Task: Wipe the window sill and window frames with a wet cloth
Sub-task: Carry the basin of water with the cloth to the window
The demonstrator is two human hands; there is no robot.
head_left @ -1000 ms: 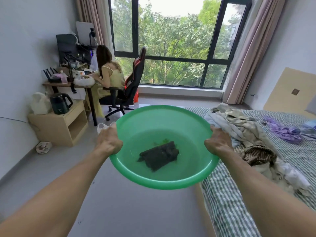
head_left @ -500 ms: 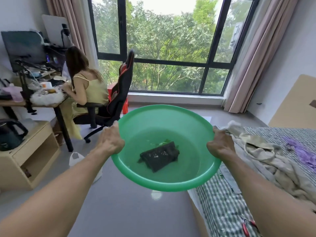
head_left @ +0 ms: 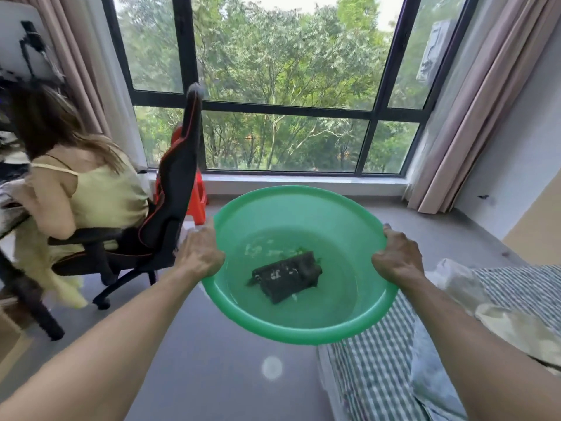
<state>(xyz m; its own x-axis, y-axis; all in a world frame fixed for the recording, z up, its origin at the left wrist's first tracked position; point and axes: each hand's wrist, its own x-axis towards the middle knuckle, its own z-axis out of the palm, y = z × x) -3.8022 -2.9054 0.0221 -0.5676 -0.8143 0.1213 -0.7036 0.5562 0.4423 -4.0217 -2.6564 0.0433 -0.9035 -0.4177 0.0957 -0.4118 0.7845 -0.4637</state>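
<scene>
I carry a green plastic basin [head_left: 303, 332] of water in front of me, above the floor. A dark folded cloth [head_left: 287, 275] lies soaked at its bottom. My left hand [head_left: 198, 253] grips the basin's left rim and my right hand [head_left: 397, 257] grips the right rim. Straight ahead is the white window sill [head_left: 303, 183] under a big window with black frames [head_left: 285, 106].
A person sits in a black and red office chair [head_left: 170, 208] at the left, near a desk. A red stool [head_left: 197, 202] stands behind the chair by the sill. A bed with a checked sheet [head_left: 379, 360] and clothes is at the right. Pink curtains [head_left: 461, 117] hang at the window's right side.
I have walked closer to the window with the basin; the sill and frames now look larger, and the seated person and chair have shifted further left. Both hands keep their grip.
</scene>
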